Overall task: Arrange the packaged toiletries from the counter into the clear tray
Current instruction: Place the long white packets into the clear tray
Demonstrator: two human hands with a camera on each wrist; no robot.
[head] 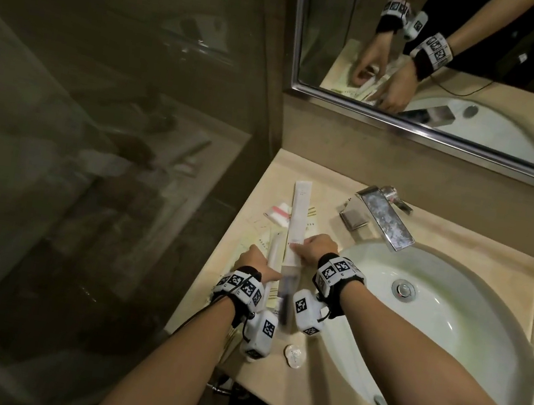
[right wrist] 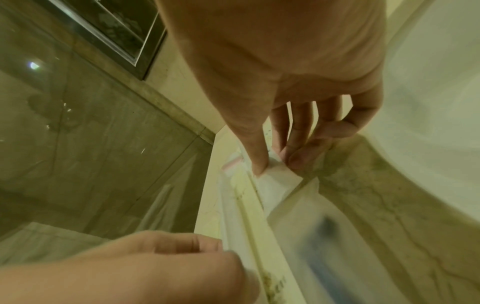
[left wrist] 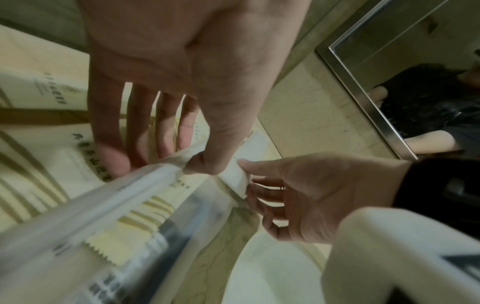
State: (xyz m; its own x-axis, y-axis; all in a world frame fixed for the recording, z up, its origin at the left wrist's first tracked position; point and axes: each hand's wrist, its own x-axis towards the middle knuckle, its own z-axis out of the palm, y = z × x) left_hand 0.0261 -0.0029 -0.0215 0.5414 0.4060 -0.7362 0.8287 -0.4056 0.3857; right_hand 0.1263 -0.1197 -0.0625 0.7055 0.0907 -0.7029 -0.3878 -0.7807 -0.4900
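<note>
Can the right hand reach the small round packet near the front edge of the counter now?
Probably not right away. The right hand pinches a long white packet. The small round packet lies uncovered beside the sink, so once that hand lets go, the path looks free.

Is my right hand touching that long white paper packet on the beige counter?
Touching. In the right wrist view the right hand pinches the long white paper packet between thumb and fingertips; the left wrist view shows the same pinch.

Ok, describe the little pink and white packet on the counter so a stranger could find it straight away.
Start at the chrome faucet behind the sink and look left along the beige counter. Left of the long white sachet's far end lies the small packet, alone in having a pink stripe.
</note>
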